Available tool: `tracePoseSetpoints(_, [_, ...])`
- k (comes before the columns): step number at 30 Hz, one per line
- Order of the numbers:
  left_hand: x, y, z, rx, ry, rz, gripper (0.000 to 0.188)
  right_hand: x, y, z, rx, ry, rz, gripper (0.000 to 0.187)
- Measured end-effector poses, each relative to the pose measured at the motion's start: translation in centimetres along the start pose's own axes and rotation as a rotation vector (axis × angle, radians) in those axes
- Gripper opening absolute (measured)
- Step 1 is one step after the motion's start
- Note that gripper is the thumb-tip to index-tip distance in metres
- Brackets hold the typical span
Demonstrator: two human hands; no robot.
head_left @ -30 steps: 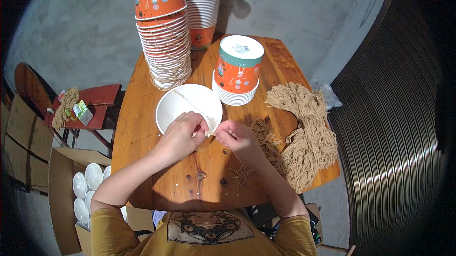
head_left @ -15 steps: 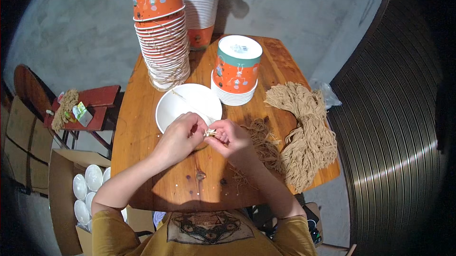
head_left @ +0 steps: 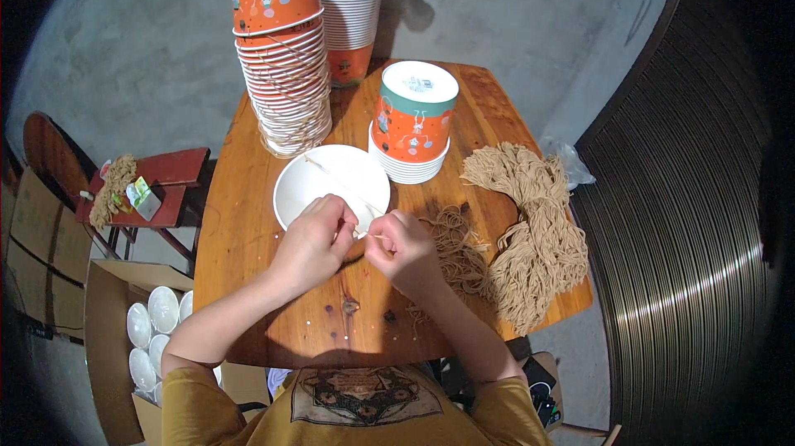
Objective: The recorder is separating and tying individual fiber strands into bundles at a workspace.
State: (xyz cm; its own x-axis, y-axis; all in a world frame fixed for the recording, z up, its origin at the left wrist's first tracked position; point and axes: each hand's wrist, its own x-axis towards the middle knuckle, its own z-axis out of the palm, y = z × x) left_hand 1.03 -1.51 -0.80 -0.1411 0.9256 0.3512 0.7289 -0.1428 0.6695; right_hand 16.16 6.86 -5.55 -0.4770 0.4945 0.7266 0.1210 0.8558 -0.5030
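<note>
A white paper bucket (head_left: 310, 189) stands on the wooden table, its mouth toward me. A thin tan string (head_left: 339, 183) runs across its inside toward my hands. My left hand (head_left: 313, 237) is closed in a pinch at the near rim, on the string's end or a knot; the fingers partly hide it. Close by on the right, my right hand (head_left: 404, 254) is closed too, with a short length of string between thumb and forefinger. A loose tangle of tan string (head_left: 460, 251) lies beside my right wrist.
Behind the bucket rise a tall stack of orange paper buckets (head_left: 286, 90), another tall stack (head_left: 352, 15) and a shorter upturned stack (head_left: 414, 123). A thick string hank (head_left: 538, 255) covers the table's right side. A carton (head_left: 112, 347) of white buckets stands at lower left.
My right hand has turned and drawn slightly away from the left, its fingers curling more tightly. The bucket has shifted a little to the right.
</note>
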Motion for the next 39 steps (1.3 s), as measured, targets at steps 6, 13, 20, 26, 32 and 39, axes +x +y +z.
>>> tracePoseSetpoints(6, [-0.3, -1.0, -0.1, 0.017, 0.017, 0.024, 0.010, -0.1, 0.2, -0.6, 0.000, -0.052, -0.068, 0.018])
tracePoseSetpoints(13, [-1.9, -1.9, -1.2, 0.172, -0.089, 0.240, 0.009, 2.4, 1.7, -3.3, -0.168, -0.227, -0.248, 0.021])
tracePoseSetpoints(20, [-2.8, -3.4, -2.1, 0.095, -0.091, 0.330, 0.009, 4.7, 0.0, -0.9, -0.022, -0.459, -0.050, 0.011])
tracePoseSetpoints(26, [-3.2, -2.1, -1.3, 0.139, 0.064, -0.039, 0.012, 4.3, -1.6, 1.1, 0.081, -0.422, 0.052, 0.009])
tracePoseSetpoints(32, [-3.0, -2.3, -0.4, 0.205, 0.152, -0.063, 0.009, 4.3, -1.9, 1.4, -0.082, -0.415, 0.190, 0.009])
tracePoseSetpoints(39, [-3.6, -2.4, -1.6, 0.137, 0.070, -0.030, 0.012, 4.6, -3.1, 2.0, -0.211, -0.464, 0.324, 0.011])
